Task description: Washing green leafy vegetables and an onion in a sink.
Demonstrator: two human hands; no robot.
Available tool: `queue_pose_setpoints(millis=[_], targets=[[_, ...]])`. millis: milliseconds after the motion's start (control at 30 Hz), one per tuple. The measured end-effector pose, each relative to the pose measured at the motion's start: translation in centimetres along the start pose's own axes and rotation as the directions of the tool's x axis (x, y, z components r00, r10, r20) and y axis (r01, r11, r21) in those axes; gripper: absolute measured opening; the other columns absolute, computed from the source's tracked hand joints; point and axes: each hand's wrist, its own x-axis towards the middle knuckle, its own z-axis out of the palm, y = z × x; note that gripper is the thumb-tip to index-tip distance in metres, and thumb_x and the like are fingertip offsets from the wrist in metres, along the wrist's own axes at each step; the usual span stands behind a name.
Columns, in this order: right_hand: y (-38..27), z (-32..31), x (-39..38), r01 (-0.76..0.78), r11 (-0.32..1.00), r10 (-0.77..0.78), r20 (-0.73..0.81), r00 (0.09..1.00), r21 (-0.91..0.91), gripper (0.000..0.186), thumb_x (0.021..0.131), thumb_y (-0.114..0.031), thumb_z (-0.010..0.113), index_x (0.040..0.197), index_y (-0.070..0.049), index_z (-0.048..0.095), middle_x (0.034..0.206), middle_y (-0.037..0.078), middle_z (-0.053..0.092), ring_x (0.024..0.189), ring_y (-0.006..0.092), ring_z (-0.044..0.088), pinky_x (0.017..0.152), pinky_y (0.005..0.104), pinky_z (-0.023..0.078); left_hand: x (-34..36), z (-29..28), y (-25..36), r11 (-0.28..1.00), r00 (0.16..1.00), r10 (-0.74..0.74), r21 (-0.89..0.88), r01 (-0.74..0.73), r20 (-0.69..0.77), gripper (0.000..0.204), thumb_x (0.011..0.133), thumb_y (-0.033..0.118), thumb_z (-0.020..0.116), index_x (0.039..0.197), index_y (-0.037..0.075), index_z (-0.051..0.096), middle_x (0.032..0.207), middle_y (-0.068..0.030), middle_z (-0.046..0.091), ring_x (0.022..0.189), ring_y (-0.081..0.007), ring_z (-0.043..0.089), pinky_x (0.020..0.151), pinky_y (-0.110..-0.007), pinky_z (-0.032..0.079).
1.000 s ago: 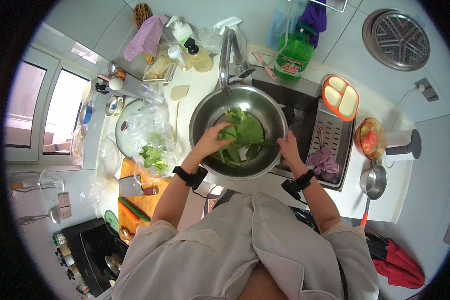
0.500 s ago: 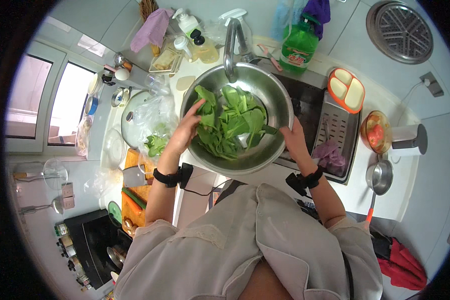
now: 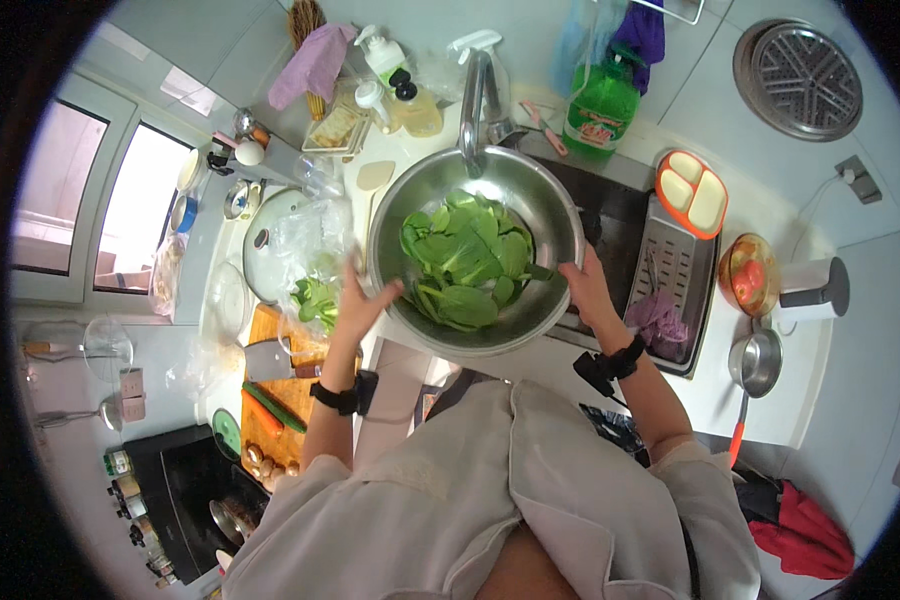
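Observation:
A large stainless steel bowl point(image 3: 554, 317) stands under the tap point(image 3: 473, 110). Loose green leaves point(image 3: 470, 255) lie heaped inside it. At the bowl's left edge is my left hand point(image 3: 363, 305), thumb and fingers spread, the thumb reaching over the rim and the fingers outside, slightly blurred. My right hand point(image 3: 588, 288) grips the opposite side of the rim; its fingertips pass out of sight behind the bowl. More leafy greens point(image 3: 316, 302) sit in a clear plastic bag to the left.
A dark sink point(image 3: 610, 215) with a perforated tray point(image 3: 662, 260) lies right of the bowl. Left, a wooden board point(image 3: 292, 400) carries a cleaver point(image 3: 268, 360), a carrot point(image 3: 262, 411), a cucumber and mushrooms. Soap bottles point(image 3: 415, 110) line the back; a saucepan point(image 3: 756, 362) is far right.
My left hand has come out of the leaves to the bowl's left rim. The leaves now lie together in the bowl. My right hand stays on the rim.

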Motion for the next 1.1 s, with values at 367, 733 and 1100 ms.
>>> queue_pose_setpoints(millis=[367,733,1100], targets=[[-4.0,-2.5,17.3,0.560,0.346,-0.408,0.417,0.812,-0.753,0.064,0.078,-0.019,0.054,0.130,0.000,0.022,0.127,0.021,0.034,0.117,0.0343,0.033,0.101,0.0424,0.023,-0.6,5.8,-3.2,0.589,0.856,-0.374,-0.622,0.516,0.356,0.041,0.066,0.001,0.045,0.106,-0.001,0.040,0.083,-0.0105,0.051,0.064,-0.0237,0.057,0.057,-0.037,0.054],[-0.7,3.9,26.7,0.632,-0.095,-0.067,0.638,0.767,-0.769,0.013,0.077,-0.005,0.047,0.087,-0.002,0.054,0.070,0.015,0.057,0.068,0.0284,0.057,0.066,0.0387,0.046,0.3,5.2,-3.7,0.543,0.858,-0.422,-0.676,0.499,0.294,0.042,0.066,0.003,0.048,0.107,0.002,0.039,0.082,-0.0108,0.051,0.063,-0.0240,0.057,0.056,-0.037,0.054],[-5.6,2.0,20.2,0.642,0.435,-0.467,0.452,0.760,-0.631,0.017,0.081,-0.008,0.048,0.095,-0.002,0.055,0.089,0.015,0.058,0.086,0.0277,0.055,0.072,0.0350,0.044,1.6,5.2,-3.2,0.545,0.851,-0.413,-0.661,0.516,0.324,0.045,0.066,0.002,0.044,0.110,0.000,0.037,0.091,-0.0143,0.051,0.071,-0.0263,0.057,0.057,-0.040,0.054]])
